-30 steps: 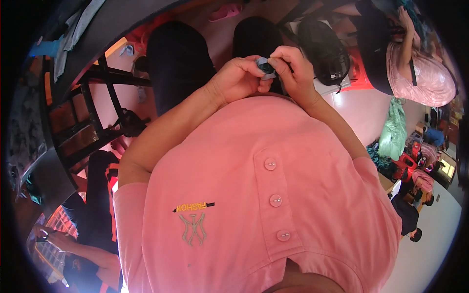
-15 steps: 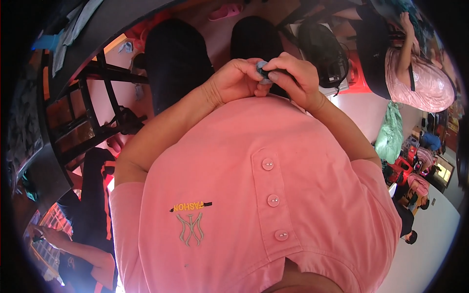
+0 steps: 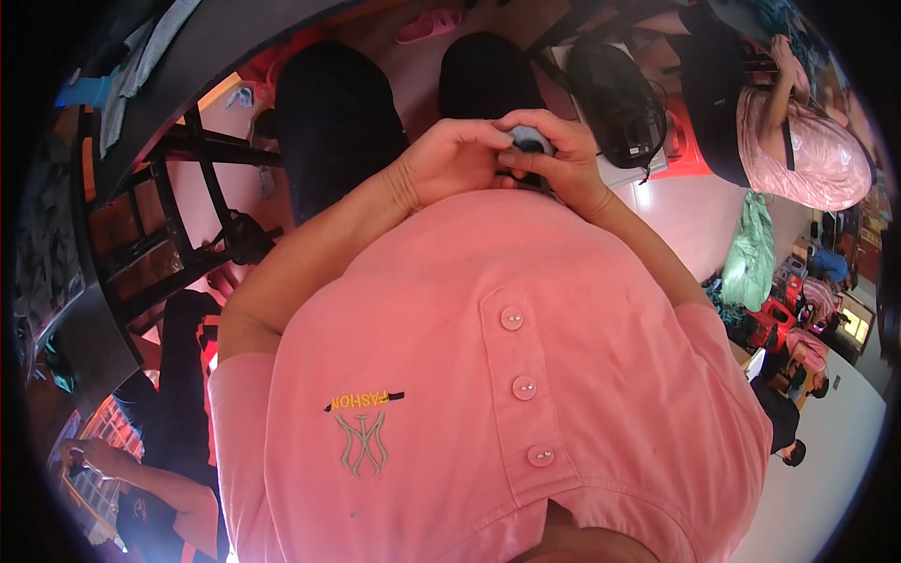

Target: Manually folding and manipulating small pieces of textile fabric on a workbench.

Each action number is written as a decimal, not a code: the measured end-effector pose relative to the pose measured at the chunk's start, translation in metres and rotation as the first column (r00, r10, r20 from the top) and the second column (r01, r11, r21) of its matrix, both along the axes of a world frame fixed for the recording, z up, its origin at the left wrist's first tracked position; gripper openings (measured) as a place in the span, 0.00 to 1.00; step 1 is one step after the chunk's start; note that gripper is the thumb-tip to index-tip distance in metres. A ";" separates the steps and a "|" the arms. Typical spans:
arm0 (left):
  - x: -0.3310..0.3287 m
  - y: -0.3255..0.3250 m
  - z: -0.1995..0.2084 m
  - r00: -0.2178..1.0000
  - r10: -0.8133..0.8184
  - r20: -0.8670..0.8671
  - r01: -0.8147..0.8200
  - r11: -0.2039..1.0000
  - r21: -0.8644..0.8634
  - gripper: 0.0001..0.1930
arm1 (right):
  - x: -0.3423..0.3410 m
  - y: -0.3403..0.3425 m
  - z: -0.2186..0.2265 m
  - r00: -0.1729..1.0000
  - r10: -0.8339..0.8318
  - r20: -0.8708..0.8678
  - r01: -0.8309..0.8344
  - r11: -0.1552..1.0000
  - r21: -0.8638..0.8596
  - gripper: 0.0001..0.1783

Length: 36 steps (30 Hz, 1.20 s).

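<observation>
In front of my belly, just above my lap, both hands meet around a small grey-blue piece with a dark part [image 3: 531, 139]. Its kind is hard to make out, since fingers cover much of it. My right hand [image 3: 574, 167] is closed on it, with fingers curled over the far side and the thumb along the near side. From the left, my left hand [image 3: 452, 161] pinches at its edge with bent fingers; its fingertips are partly hidden behind the piece. My dark-trousered knees [image 3: 340, 113] lie beyond the hands.
A dark table edge [image 3: 235, 47] curves across the upper left, above a black frame [image 3: 174, 202]. Right of my knees are a black mesh-covered thing [image 3: 612, 103] and a red stool [image 3: 687, 141]. Co-workers sit at right [image 3: 798, 150] and lower left [image 3: 169, 502]. A green bag [image 3: 749, 253] lies right.
The grey-blue piece has turned and shifted slightly right, showing more of its rounded side. My right hand's fingers have re-gripped around it; my left fingers have moved along its edge.
</observation>
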<state>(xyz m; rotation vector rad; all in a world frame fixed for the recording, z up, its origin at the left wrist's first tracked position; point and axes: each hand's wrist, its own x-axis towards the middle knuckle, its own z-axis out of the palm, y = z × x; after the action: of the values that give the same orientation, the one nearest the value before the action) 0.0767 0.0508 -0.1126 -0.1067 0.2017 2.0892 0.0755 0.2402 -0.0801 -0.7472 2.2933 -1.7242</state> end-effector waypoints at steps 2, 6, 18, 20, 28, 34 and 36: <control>0.001 0.001 0.004 0.996 -0.010 -0.083 0.004 0.997 -0.072 0.11 | -0.006 0.004 -0.006 0.999 0.029 0.021 -0.028 0.999 -0.032 0.16; 0.003 0.000 -0.008 0.988 -0.011 -0.152 -0.017 0.983 -0.182 0.15 | -0.015 -0.003 0.003 0.915 0.029 0.403 -0.003 0.998 -0.067 0.14; -0.008 -0.009 -0.019 0.957 0.285 -0.059 -0.282 0.860 -0.425 0.12 | -0.004 -0.014 0.007 0.739 -0.208 0.640 0.230 0.972 0.050 0.19; -0.010 -0.017 -0.017 0.939 0.325 -0.110 -0.340 0.834 -0.434 0.13 | -0.003 -0.012 0.009 0.706 -0.112 0.699 0.235 0.969 -0.081 0.18; 0.000 -0.011 0.025 0.713 0.228 -0.663 -0.688 0.412 -0.598 0.12 | -0.005 -0.009 0.007 0.679 -0.087 0.729 0.296 0.941 -0.163 0.31; -0.002 0.007 0.033 0.635 0.199 -0.746 -0.745 0.412 -0.524 0.11 | -0.002 -0.017 0.005 0.827 -0.105 0.552 0.212 0.968 -0.132 0.29; -0.006 0.010 0.034 0.640 0.215 -0.738 -0.740 0.432 -0.515 0.11 | -0.007 -0.014 -0.002 0.885 -0.078 0.460 0.114 0.992 -0.051 0.28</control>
<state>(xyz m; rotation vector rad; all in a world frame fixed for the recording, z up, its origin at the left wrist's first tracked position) 0.0706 0.0608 -0.0787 -0.0610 1.7251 2.4087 0.0685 0.2267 -0.0823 -0.1999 1.9734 -1.8030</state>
